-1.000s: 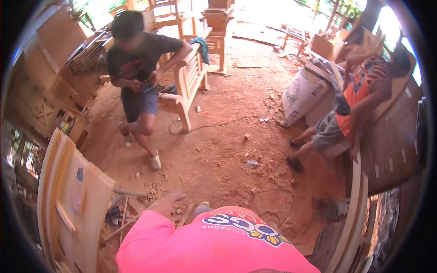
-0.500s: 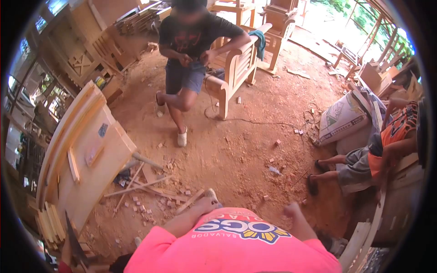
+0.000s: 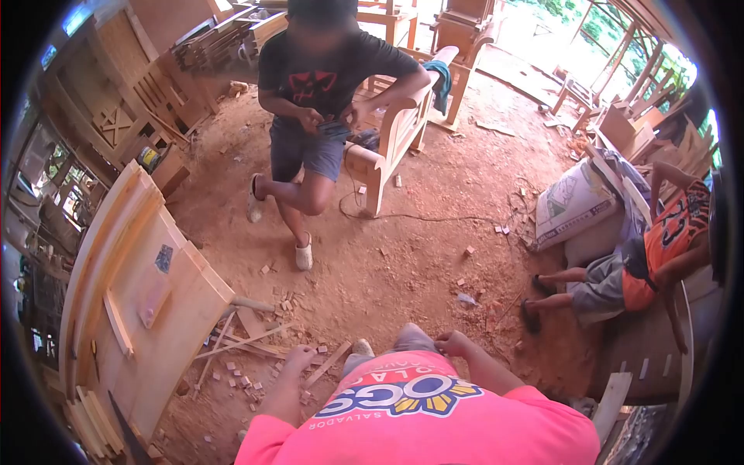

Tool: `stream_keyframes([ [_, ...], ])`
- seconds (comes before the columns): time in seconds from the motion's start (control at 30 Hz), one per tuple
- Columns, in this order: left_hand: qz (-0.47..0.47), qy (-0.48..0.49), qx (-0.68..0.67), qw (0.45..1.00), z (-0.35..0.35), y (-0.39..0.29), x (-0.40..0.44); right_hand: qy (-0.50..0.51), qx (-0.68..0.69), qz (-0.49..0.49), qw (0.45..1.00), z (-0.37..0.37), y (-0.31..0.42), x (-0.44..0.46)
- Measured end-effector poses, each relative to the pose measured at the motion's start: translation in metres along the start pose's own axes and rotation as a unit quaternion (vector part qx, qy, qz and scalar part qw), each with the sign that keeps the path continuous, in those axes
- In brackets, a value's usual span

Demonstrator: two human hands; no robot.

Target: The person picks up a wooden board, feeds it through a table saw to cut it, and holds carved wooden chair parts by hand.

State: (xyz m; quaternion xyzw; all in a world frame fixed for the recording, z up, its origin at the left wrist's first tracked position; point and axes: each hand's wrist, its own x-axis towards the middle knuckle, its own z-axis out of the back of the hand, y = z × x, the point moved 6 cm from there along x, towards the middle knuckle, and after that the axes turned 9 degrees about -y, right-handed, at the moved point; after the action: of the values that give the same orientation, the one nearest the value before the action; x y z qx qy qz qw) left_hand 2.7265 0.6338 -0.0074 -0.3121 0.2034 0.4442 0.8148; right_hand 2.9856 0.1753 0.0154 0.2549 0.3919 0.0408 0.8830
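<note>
My left hand (image 3: 301, 356) hangs in front of the pink shirt (image 3: 434, 422), above the floor with its wood offcuts. Its fingers look loosely curled and nothing shows in them. My right hand (image 3: 456, 343) is beside my thigh, close to my grey shorts (image 3: 414, 339); its fingers are curled too, with no object visible. Nearest on the left, a large curved wooden panel (image 3: 174, 314) stands tilted, bearing a loose wooden strip (image 3: 118, 323), a small dark patch (image 3: 163, 258) and a thin tool (image 3: 94, 356). Thin wooden sticks (image 3: 246, 339) lie crossed beside it.
A person in dark clothing (image 3: 314, 93) stands ahead, fingers at a small dark object, beside a wooden bench (image 3: 403, 139). Another person in orange (image 3: 673, 248) leans at the right near a printed sack (image 3: 577, 203). A cord (image 3: 434, 218) crosses the floor (image 3: 403, 271).
My left hand has swung left, away from my body's middle, and my right has come inward to my thigh. A dark object now shows at the standing person's hands.
</note>
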Motion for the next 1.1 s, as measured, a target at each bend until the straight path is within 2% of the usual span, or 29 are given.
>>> stream_keyframes([
  [0.03, 0.018, -0.017, -0.028, 0.999, -0.003, 0.012, 0.009, 0.02, -0.031, -0.002, 0.999, -0.004, -0.008, 0.002],
  [0.13, 0.046, -0.053, -0.076, 0.995, -0.005, 0.012, 0.011, 0.049, -0.008, -0.099, 0.994, 0.004, -0.052, 0.013],
  [0.23, 0.054, -0.061, -0.079, 0.994, -0.037, 0.006, 0.004, 0.081, -0.063, -0.123, 0.987, 0.03, -0.078, 0.042],
  [0.33, 0.028, -0.025, -0.091, 0.995, -0.073, -0.02, -0.017, 0.148, -0.186, 0.145, 0.961, 0.03, -0.112, 0.142],
  [0.37, 0.019, -0.009, -0.103, 0.994, -0.082, -0.036, -0.027, 0.117, -0.064, 0.086, 0.987, 0.048, -0.1, 0.15],
  [0.43, -0.031, 0.13, 0.016, 0.991, -0.137, -0.049, -0.01, 0.06, 0.163, -0.041, 0.984, 0.085, -0.053, 0.154],
  [0.5, -0.119, 0.033, -0.067, 0.99, -0.151, -0.063, -0.004, 0.028, 0.143, -0.033, 0.989, 0.114, 0.011, 0.138],
  [0.53, -0.089, 0.03, -0.068, 0.993, -0.149, -0.071, -0.004, 0.011, 0.136, -0.024, 0.99, 0.123, 0.035, 0.142],
  [0.63, 0.01, 0.014, -0.124, 0.992, -0.11, -0.104, -0.003, 0.05, 0.085, 0.005, 0.995, 0.126, 0.058, 0.161],
  [0.73, 0.071, -0.074, -0.176, 0.979, -0.062, -0.135, -0.013, 0.135, 0.026, 0.021, 0.99, 0.116, 0.052, 0.195],
  [0.83, 0.086, -0.116, -0.218, 0.965, -0.045, -0.149, -0.024, 0.204, -0.126, 0.146, 0.96, 0.108, 0.072, 0.205],
  [0.97, 0.123, -0.126, -0.236, 0.956, -0.066, -0.137, -0.05, 0.188, -0.146, 0.08, 0.968, 0.093, 0.1, 0.223],
  [1.0, 0.137, -0.129, -0.246, 0.951, -0.079, -0.127, -0.059, 0.176, -0.185, 0.062, 0.965, 0.087, 0.11, 0.234],
  [1.03, 0.144, -0.125, -0.251, 0.949, -0.093, -0.121, -0.068, 0.184, -0.359, 0.425, 0.811, 0.062, 0.124, 0.271],
  [1.07, 0.143, -0.114, -0.251, 0.951, -0.107, -0.117, -0.075, 0.146, -0.468, 0.701, 0.518, 0.039, 0.101, 0.283],
  [1.1, 0.13, -0.096, -0.268, 0.95, -0.114, -0.11, -0.085, 0.169, -0.378, 0.576, 0.705, 0.036, 0.116, 0.292],
])
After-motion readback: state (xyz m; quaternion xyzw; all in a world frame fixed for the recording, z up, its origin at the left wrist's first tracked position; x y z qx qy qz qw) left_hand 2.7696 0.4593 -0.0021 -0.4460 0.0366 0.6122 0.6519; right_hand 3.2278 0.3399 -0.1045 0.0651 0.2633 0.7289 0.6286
